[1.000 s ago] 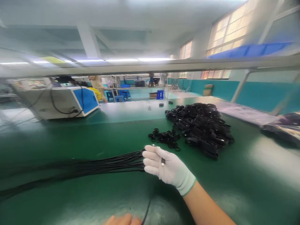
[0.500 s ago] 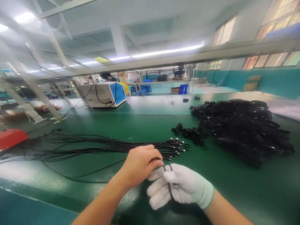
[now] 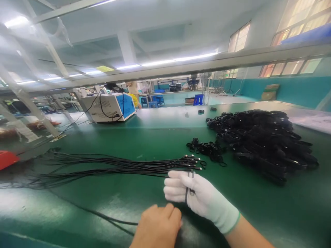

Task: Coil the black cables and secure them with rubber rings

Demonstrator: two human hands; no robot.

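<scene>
My right hand [image 3: 199, 193], in a white glove with a green cuff, is closed on a black cable [image 3: 186, 196]. Part of the cable loops round the gloved fingers, and a metal plug end shows at the palm. Lower and to the left, my bare left hand [image 3: 160, 224] has its fingers curled in. Two black strands run from the left into it, so it seems to grip the same cable, though its fingertips are hidden. Beyond both hands lies a bundle of straight black cables [image 3: 124, 165], their plug ends pointing right.
A large heap of coiled black cables [image 3: 269, 141] lies at the right. Beside it sits a small pile of black rings [image 3: 208, 148]. A white and blue machine box [image 3: 108, 106] stands at the back left of the green table [image 3: 144, 137]. A red object [image 3: 7, 159] is at the left edge.
My left hand has moved down toward me, away from the gloved hand, and the cable strands at the left have shifted with it. The gloved fingers have curled in more.
</scene>
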